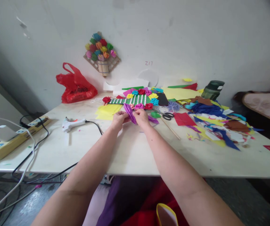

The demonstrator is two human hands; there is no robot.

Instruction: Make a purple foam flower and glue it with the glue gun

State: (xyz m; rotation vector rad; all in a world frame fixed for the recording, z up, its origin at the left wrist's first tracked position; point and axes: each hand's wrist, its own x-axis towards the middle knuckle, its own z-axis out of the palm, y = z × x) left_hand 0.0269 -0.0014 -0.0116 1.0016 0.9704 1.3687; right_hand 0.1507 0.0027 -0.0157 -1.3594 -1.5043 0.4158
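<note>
A strip of purple crepe paper [130,113] stands up between my two hands over the middle of the table. My left hand [120,120] pinches its left side with closed fingers. On the right side, my right hand [141,118] grips the same paper between thumb and fingers. Just behind the hands lies a green and white striped panel [137,99] edged with colourful paper roses [154,101]. Another purple scrap [153,120] rests to the right of my right hand. A yellow paper sheet [106,110] lies behind my left hand.
A glue gun [73,124] with a black cord lies at left, near a power strip [21,138] and a red plastic bag [75,86]. Scissors [168,116], a wooden stick [171,128], paper scraps [219,121] and a dark green bottle [213,90] are at right.
</note>
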